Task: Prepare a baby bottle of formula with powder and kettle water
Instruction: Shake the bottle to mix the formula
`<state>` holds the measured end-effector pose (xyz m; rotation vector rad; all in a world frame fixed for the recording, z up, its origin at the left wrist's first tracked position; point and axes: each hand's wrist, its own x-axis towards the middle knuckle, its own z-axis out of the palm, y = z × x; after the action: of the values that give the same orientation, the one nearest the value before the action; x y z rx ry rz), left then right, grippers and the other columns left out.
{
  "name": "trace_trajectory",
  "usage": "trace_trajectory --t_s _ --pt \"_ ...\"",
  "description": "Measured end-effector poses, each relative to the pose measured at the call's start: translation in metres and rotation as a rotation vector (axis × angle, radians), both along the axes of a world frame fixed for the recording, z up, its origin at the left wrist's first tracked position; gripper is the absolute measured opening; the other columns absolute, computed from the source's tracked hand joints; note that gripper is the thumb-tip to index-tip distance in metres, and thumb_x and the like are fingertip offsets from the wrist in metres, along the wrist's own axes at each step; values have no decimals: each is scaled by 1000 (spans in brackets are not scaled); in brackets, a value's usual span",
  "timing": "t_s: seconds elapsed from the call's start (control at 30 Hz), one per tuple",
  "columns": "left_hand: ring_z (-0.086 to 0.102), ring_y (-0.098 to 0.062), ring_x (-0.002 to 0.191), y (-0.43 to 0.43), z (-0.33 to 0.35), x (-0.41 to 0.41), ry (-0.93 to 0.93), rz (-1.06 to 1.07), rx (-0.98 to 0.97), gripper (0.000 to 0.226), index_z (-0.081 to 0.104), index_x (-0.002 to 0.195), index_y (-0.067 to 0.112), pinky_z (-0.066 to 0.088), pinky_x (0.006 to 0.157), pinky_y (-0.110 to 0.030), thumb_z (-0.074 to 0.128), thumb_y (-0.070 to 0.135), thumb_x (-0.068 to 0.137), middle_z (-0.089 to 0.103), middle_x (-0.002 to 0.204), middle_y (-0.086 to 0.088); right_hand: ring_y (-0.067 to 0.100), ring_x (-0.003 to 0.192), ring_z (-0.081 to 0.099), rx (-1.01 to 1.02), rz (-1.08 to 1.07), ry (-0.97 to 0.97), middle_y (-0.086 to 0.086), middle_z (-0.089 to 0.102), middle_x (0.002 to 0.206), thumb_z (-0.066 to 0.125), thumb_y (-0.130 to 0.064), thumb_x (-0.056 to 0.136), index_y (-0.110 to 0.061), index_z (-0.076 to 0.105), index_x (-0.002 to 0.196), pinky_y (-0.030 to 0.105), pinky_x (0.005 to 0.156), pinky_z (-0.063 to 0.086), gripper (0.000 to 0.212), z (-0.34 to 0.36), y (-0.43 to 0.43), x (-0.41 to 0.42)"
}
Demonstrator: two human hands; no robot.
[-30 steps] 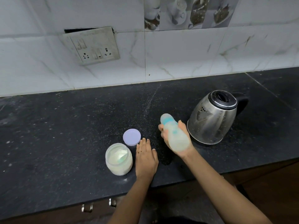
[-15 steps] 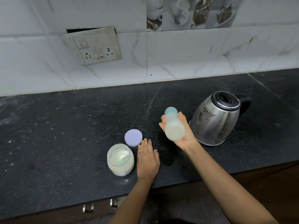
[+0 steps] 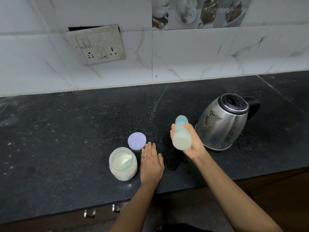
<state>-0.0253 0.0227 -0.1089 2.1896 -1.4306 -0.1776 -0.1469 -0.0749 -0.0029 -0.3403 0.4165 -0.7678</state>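
My right hand point(image 3: 192, 144) holds a capped baby bottle point(image 3: 181, 135) of milky liquid, tilted with its teal collar pointing away, above the dark counter point(image 3: 66, 139). A steel kettle point(image 3: 222, 121) with a black lid and handle stands just right of it. My left hand point(image 3: 151, 164) lies flat on the counter, fingers together, holding nothing. An open clear jar point(image 3: 122, 164) of white powder sits touching the left hand's side, with a teal scoop inside. The jar's lilac lid point(image 3: 137, 140) lies flat behind it.
A tiled wall with a switch and socket plate point(image 3: 98, 46) rises behind the counter. The counter's front edge runs just below the jar, with metal drawer handles point(image 3: 102, 210) under it. A wet-looking dark patch point(image 3: 170, 156) lies between my hands.
The bottle in my right hand has moved up and down and changed tilt, blurred in the earliest frame. My left hand, the jar, lid and kettle stayed put.
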Motion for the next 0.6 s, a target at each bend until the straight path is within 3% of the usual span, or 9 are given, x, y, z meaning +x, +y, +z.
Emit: trace_trajectory --t_s 0.1,0.2,0.3,0.4,0.5,0.53,0.6 --pt "38 -28 136 0 0 1 -3 0 -4 60 49 135 0 20 116 -37 25 33 92 46 143 -19 22 67 62 -56 97 65 15 61 97 94 -19 48 -8 38 128 35 60 56 97 2 2 1" --pt "39 -28 136 -1 -1 0 -8 9 7 59 49 135 -1 20 116 -38 26 33 92 47 142 -19 26 74 67 -10 -25 8 16 67 92 96 -18 40 -8 41 130 42 67 57 106 3 1 12" --pt "39 -28 136 0 -1 1 -13 0 -5 59 50 134 -1 21 116 -39 26 32 91 48 141 -19 26 80 68 10 -58 -41 17 66 93 96 -20 43 -2 50 119 46 73 57 91 1 6 13" --pt "38 -28 136 -1 -1 1 -8 3 -4 60 49 135 -1 20 117 -38 26 33 91 47 142 -19 27 83 67 -43 8 34 17 65 103 88 -20 61 -10 39 136 46 76 56 90 4 12 16" --pt "39 -29 136 -1 -1 0 -12 11 -1 60 49 135 -1 21 117 -39 26 32 91 47 142 -19 30 80 69 -5 -32 -19 21 68 89 81 -20 68 -4 47 122 54 73 57 65 9 7 16" --pt "38 -28 136 0 -1 0 -10 6 0 60 48 135 -1 21 117 -39 25 33 91 47 142 -19 31 81 69 -14 18 -30 22 67 91 84 -19 65 -3 47 121 55 74 56 69 12 7 14" --pt "37 -28 137 -1 -1 0 -4 2 -7 60 48 136 0 20 117 -38 24 33 91 47 142 -19 32 87 64 -180 189 -28 22 59 107 85 -13 66 -12 35 139 56 83 52 88 12 7 5"
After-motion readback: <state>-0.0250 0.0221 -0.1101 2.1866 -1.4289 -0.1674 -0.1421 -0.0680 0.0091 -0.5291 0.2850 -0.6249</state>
